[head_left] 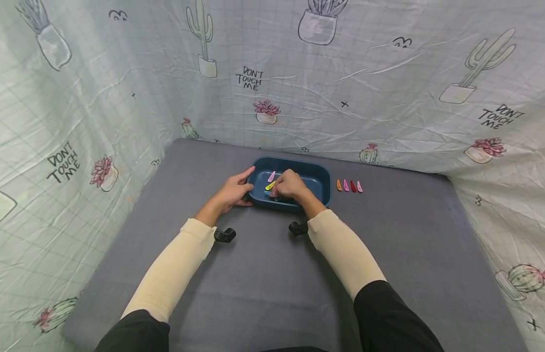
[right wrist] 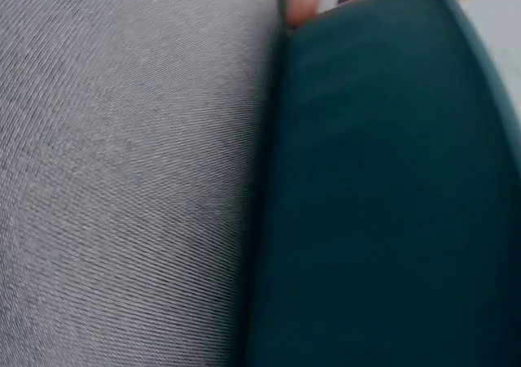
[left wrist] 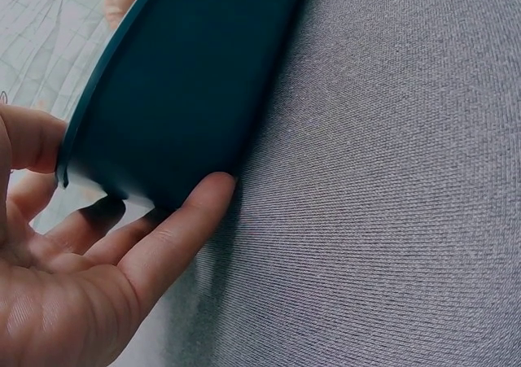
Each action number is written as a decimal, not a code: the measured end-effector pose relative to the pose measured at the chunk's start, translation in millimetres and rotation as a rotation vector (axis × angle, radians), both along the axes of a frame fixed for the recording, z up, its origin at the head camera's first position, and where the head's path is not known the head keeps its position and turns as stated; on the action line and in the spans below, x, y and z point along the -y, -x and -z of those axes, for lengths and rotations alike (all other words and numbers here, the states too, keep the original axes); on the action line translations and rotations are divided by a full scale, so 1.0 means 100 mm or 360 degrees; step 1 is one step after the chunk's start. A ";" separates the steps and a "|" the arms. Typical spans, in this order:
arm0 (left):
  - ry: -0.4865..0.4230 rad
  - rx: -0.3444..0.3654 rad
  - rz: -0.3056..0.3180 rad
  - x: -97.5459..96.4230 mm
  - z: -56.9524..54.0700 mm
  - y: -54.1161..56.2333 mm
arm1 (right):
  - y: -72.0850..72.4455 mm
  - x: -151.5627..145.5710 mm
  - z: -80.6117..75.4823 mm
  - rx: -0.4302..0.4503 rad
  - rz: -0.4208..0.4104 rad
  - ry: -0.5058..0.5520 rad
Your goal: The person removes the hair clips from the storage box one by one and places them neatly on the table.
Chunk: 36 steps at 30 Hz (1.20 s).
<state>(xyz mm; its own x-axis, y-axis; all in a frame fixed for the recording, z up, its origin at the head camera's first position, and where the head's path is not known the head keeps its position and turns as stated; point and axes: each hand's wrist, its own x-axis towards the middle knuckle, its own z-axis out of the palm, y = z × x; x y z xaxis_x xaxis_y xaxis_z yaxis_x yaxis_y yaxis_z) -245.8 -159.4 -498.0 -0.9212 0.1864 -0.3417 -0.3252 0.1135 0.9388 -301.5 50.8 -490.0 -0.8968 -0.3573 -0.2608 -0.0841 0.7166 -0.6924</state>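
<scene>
A dark blue rectangular tray (head_left: 318, 172) lies on the grey surface, with a pink snap hair clip (head_left: 271, 176) and a yellow snap hair clip (head_left: 270, 186) inside. My left hand (head_left: 232, 190) rests against the tray's left end, its fingers spread along the outer wall; in the left wrist view, fingertips (left wrist: 216, 190) touch that wall low down. Inside the tray, my right hand (head_left: 290, 186) reaches down with bent fingers beside the yellow clip. Its fingertips are mostly hidden, and I cannot tell whether they pinch something. The tray wall (right wrist: 383, 204) blocks it in the right wrist view.
Right of the tray, an orange clip (head_left: 339, 185), a pink clip (head_left: 346, 185), a red clip (head_left: 353, 186) and a lighter pink clip (head_left: 359, 187) lie in a row. A cactus-print curtain (head_left: 290, 83) hangs behind the grey table (head_left: 255, 293) and along its sides.
</scene>
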 end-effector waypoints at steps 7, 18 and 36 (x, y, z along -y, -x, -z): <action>-0.0008 0.0004 -0.0017 -0.01 0.00 0.00 | -0.03 -0.11 -0.10 0.0117 0.0089 0.0213; -0.0021 -0.0005 -0.0016 -0.04 -0.02 0.00 | 0.02 -0.28 -0.23 0.0253 0.0199 0.0396; 0.0021 -0.0026 -0.0005 -0.03 0.01 0.02 | 0.14 -0.57 -0.46 0.0347 0.0324 0.0467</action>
<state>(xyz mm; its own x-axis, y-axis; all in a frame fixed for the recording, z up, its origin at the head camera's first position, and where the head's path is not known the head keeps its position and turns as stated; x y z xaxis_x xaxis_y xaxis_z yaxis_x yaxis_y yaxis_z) -248.2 -156.2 -498.9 -0.9272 0.1790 -0.3289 -0.3102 0.1249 0.9424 -315.6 108.2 -444.1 -0.8919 -0.2660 -0.3658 0.2100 0.4729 -0.8558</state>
